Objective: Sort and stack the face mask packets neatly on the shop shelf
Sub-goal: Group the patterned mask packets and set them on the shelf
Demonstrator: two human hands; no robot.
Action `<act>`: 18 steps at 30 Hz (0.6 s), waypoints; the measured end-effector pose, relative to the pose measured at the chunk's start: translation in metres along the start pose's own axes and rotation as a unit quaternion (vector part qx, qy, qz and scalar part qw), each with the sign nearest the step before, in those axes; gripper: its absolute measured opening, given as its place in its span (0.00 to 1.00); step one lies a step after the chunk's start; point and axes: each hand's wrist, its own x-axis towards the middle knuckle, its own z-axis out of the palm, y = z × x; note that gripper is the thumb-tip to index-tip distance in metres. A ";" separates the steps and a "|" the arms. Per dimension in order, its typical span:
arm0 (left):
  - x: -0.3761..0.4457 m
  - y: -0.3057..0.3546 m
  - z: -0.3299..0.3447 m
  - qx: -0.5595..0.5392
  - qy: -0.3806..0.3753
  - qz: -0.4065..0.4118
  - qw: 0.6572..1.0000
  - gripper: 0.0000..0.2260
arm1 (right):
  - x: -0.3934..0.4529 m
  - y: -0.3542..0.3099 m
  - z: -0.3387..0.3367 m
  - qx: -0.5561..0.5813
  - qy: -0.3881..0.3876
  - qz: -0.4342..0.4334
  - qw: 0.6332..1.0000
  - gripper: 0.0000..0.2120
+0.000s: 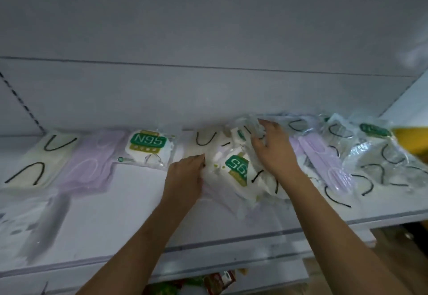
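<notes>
Face mask packets lie along the back of a white shop shelf (129,213). At the left sit a cream packet with black ear loops (39,158), a lilac packet (90,162) and a white N95 packet (149,147), side by side. In the middle is a loose heap with another N95 packet (236,167) on it. My left hand (187,174) presses on the heap's left edge, fingers curled on a packet. My right hand (271,148) rests on a clear crinkled packet at the heap's top, fingers spread. More lilac (324,162) and clear packets (375,155) lie jumbled at the right.
The shelf's back wall rises just behind the packets. A slotted upright (20,100) runs at the far left. A yellow object (414,139) shows at the right edge. Colourful goods (208,283) sit on a lower shelf below the front lip.
</notes>
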 end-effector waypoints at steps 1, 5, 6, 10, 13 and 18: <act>0.001 0.002 -0.003 -0.005 0.004 0.007 1.000 0.21 | -0.007 0.017 -0.001 -0.018 -0.028 0.026 0.999 0.25; -0.004 0.007 -0.024 -0.096 0.019 0.018 0.995 0.13 | -0.024 0.056 0.001 -0.095 -0.086 0.023 0.991 0.20; -0.006 0.012 -0.031 -0.136 0.043 0.013 0.990 0.13 | -0.026 0.059 0.000 -0.093 -0.063 0.022 0.993 0.15; -0.004 0.034 -0.038 -0.242 0.152 -0.063 0.956 0.13 | -0.027 0.061 0.002 -0.072 0.011 0.057 0.996 0.15; 0.001 0.062 -0.029 -0.335 0.161 -0.118 0.921 0.15 | -0.036 0.047 -0.004 -0.015 0.099 0.070 0.992 0.15; -0.006 0.106 -0.019 -0.304 0.111 -0.089 0.942 0.16 | -0.056 0.022 -0.021 0.149 0.131 0.085 0.976 0.16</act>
